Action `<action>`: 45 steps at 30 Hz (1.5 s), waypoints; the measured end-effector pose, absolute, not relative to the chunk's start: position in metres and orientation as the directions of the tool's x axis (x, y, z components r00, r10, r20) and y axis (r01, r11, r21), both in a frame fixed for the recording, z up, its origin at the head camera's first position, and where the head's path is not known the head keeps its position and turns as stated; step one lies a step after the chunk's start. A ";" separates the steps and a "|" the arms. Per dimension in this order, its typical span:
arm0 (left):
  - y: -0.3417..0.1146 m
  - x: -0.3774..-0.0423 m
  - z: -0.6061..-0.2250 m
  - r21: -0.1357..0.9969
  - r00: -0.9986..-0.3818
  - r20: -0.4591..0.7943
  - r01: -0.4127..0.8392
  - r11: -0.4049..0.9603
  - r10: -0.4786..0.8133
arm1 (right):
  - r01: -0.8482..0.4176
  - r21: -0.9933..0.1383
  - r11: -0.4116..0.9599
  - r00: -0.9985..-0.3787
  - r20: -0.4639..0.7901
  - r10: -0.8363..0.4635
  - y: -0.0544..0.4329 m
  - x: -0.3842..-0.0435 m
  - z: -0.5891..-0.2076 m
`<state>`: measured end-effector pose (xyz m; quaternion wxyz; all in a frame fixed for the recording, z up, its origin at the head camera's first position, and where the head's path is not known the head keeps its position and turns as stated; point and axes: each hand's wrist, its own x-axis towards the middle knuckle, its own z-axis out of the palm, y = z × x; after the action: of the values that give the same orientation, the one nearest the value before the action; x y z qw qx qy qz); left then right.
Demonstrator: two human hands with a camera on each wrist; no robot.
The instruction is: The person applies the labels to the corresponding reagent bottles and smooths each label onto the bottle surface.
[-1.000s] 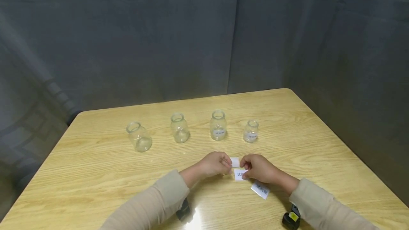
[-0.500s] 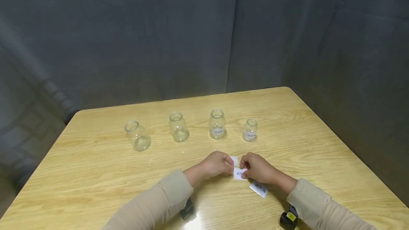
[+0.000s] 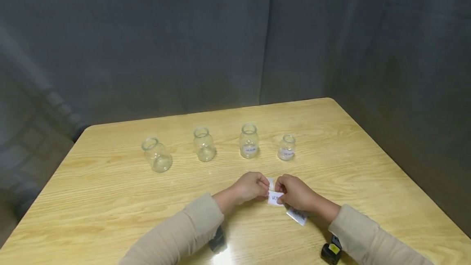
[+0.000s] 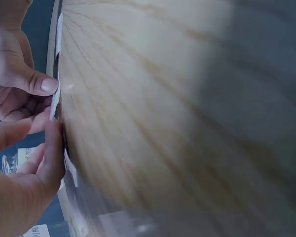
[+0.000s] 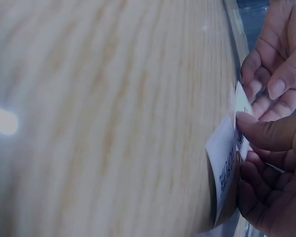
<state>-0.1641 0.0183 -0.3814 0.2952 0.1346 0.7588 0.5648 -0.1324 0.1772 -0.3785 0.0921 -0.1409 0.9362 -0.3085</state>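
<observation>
My right hand [image 3: 298, 193] pinches the right side of a white label [image 3: 274, 198] with black writing. In the right wrist view, its thumb presses on the label [image 5: 242, 106]. The fingertips of my left hand [image 3: 251, 187] are right at the label's left edge, thumb and fingers bent toward it. From the left wrist view, I cannot tell whether the left hand [image 4: 19, 192] grips it. Behind the hands lies a white slip [image 3: 271, 183]. A second written label [image 3: 297, 216] lies under the right wrist.
Across the table [image 3: 110, 207] stand the glass jars: a plain left jar [image 3: 157, 156], another plain jar [image 3: 204, 145], then a labelled jar [image 3: 249, 141] and a smaller labelled jar [image 3: 286, 148]. A black device with a yellow sticker [image 3: 333, 249] is by the right sleeve.
The left fingertips have come up to the label's edge, and the gap between the hands has narrowed slightly. The jars stand in the same row; the whole view has shifted a little.
</observation>
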 end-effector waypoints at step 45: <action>-0.017 -0.178 -0.361 0.986 -0.861 -0.169 -0.154 0.072 0.479 | -0.137 -0.935 0.328 -0.973 0.065 -0.221 0.155 -0.151 -0.361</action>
<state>-0.1785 -0.0173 -0.3613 0.2358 0.1175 0.6930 0.6711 -0.1509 0.1548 -0.3609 0.0369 -0.1100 0.8140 -0.5691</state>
